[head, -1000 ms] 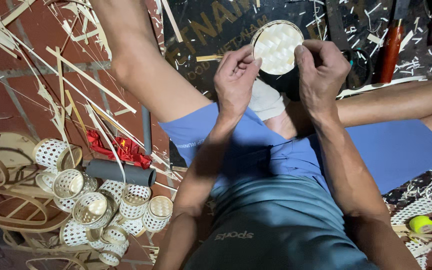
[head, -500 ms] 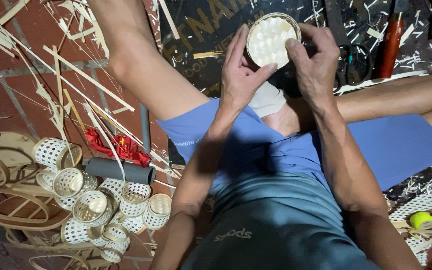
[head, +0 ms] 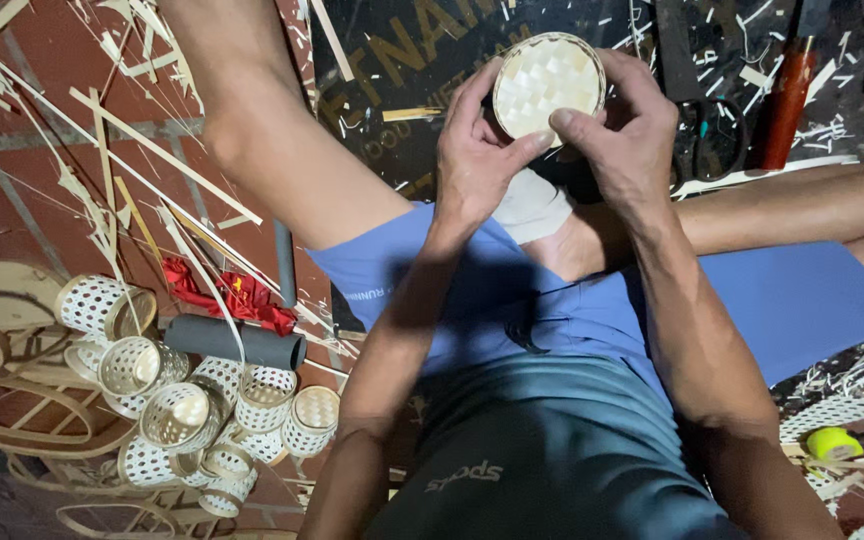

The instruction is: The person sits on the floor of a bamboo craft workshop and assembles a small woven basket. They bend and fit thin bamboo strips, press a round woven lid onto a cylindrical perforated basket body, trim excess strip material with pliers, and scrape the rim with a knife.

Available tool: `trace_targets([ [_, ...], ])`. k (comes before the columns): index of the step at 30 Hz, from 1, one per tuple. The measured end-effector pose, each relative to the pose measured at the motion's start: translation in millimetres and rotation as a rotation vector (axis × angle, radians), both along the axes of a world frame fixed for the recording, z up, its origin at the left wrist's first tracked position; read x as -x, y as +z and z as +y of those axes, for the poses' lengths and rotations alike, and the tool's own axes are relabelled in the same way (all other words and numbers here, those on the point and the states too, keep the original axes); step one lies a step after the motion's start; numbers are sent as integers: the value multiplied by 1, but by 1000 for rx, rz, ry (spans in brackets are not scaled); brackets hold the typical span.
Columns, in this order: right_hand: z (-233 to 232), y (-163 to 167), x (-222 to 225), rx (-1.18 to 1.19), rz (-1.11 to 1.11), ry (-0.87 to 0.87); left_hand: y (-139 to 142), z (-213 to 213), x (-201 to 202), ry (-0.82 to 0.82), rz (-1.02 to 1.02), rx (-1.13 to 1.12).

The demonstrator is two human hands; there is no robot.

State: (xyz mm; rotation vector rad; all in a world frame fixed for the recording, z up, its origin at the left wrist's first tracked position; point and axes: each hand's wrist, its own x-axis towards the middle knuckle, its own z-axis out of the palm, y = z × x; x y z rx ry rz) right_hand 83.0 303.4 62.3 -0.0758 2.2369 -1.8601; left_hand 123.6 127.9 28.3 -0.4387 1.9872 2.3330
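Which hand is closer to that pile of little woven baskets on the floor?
Left. The left hand is on the pile's side; the right hand is farther across.

Left hand and right hand raised together, fingers curled.

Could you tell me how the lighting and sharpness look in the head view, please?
Head view: light falls from above, bright on the small round woven basket held by the left hand and right hand; the arms cast a dark shadow over the blue shorts; the pile of woven cups stays sharp; the lower left corner is dim.
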Motion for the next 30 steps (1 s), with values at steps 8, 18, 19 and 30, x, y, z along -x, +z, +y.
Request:
trace_targets([
  [8, -17, -8, -2, -83, 59, -97, -14, 11, 5, 86, 58, -160],
  [18, -10, -5, 5, 117, -99, 19, -20, 13, 2, 142, 56, -183],
  [19, -11, -6, 4, 91, -86, 17, -20, 13, 2, 146, 37, -181],
  [30, -15, -13, -13, 226, -9, -66, -4, 18, 5, 195, 0, 37],
])
